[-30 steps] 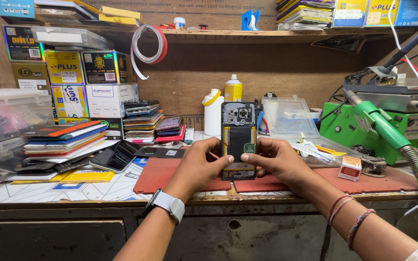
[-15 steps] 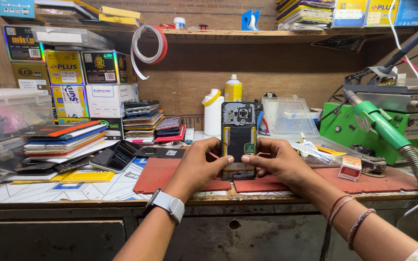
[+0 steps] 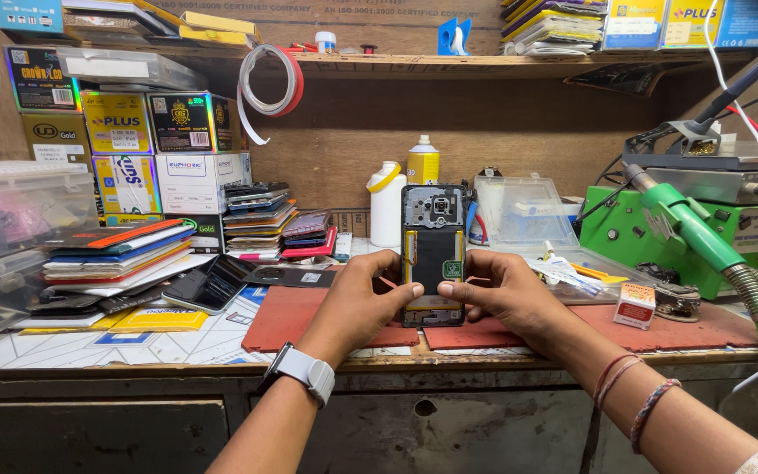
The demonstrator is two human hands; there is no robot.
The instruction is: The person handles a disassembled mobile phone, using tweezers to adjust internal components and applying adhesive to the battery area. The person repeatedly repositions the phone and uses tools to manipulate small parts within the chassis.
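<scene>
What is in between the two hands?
In the head view, an opened phone with its back cover off stands upright between the left hand and the right hand. Fingers of both hands grip its side edges above the red mat.

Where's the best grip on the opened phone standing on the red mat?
Probably the long side edges of the opened phone, pinched from left and right, as the left hand and right hand do. It stands upright with its exposed internals facing the camera, so keep fingers off that face.
</scene>
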